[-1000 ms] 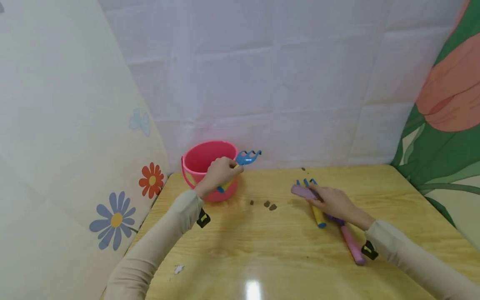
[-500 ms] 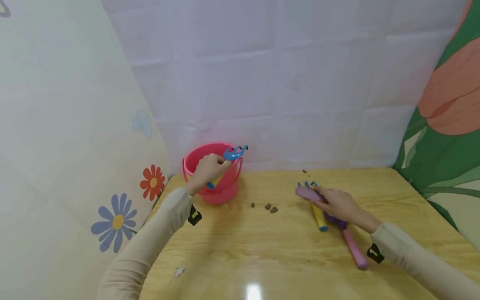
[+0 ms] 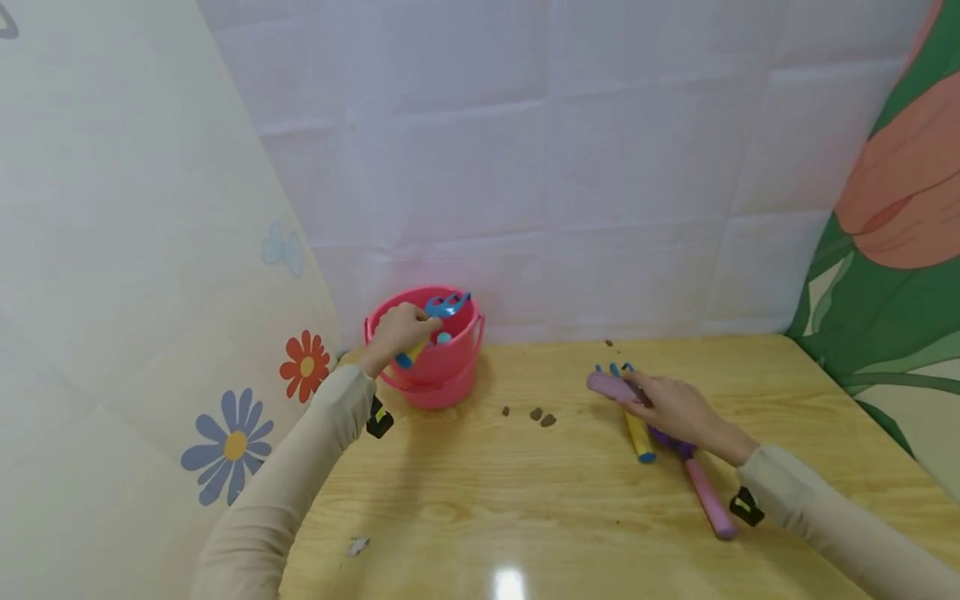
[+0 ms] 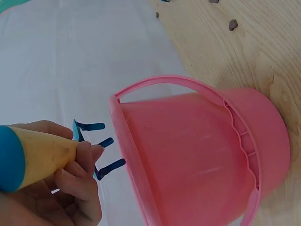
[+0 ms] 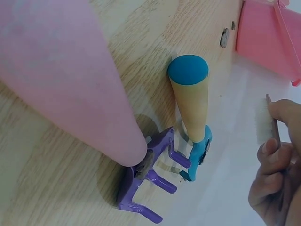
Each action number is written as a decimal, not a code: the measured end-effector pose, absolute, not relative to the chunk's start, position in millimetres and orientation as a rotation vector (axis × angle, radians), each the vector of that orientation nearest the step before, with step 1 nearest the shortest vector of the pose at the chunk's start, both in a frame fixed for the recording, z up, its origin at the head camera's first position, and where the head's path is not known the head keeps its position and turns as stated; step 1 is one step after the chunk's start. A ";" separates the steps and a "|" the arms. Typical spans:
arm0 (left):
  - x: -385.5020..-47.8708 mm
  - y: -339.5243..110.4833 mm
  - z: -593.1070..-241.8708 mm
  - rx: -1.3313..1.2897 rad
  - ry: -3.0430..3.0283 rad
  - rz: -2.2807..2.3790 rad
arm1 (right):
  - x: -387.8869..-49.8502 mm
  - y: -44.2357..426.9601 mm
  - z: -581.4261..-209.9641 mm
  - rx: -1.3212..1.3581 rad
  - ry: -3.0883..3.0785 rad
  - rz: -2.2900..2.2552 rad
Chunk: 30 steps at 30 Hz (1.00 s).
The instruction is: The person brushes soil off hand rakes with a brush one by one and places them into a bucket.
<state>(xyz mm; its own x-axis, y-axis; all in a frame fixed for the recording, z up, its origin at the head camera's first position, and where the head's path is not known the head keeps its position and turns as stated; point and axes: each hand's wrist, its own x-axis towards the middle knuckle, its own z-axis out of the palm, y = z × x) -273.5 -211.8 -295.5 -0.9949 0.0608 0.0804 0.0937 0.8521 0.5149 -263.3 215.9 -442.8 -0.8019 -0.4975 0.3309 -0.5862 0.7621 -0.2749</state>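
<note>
My left hand [image 3: 401, 330] [image 4: 75, 188] grips the yellow handle of a small blue rake [image 3: 447, 306] above the mouth of the pink bucket [image 3: 442, 385] [image 4: 188, 155]. In the left wrist view its prongs are beside the rim. Something light blue [image 3: 444, 337] shows inside the bucket. My right hand [image 3: 675, 408] [image 5: 277, 165] pinches a brush with a mauve back [image 3: 611, 386] and pale bristles [image 5: 264, 121]. Below it on the table lie a second blue rake with a yellow handle [image 3: 639, 437] [image 5: 192, 106] and a purple rake with a pink handle [image 3: 709, 500] [image 5: 80, 80].
Several small brown bits [image 3: 547, 420] [image 4: 233, 25] lie on the wooden table [image 3: 525, 500] between the bucket and the rakes. A whitish scrap [image 3: 357, 546] is near the front left. White sheeting [image 3: 570, 167] stands behind, with a flower-patterned wall [image 3: 150, 250] at the left.
My left hand has moved left with the blue rake, from the bucket's right side to over its mouth. The light blue thing inside has come into view. My right hand has hardly moved.
</note>
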 end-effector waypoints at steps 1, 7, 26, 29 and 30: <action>-275.4 -213.4 -295.1 -0.117 -2.988 -0.824 | -263.1 216.0 -442.8 0.847 -2.729 0.542; -285.4 -223.2 -291.4 -0.097 -3.052 -0.846 | -262.4 215.7 -442.4 0.841 -2.728 0.554; -304.1 -231.5 -300.5 0.083 -3.096 -0.860 | -263.2 213.1 -442.4 0.837 -2.707 0.560; -307.2 -233.7 -303.3 0.079 -3.075 -0.871 | -263.6 213.1 -442.4 0.830 -2.713 0.559; -308.3 -234.5 -303.9 0.080 -3.071 -0.862 | -263.4 213.1 -442.3 0.830 -2.711 0.560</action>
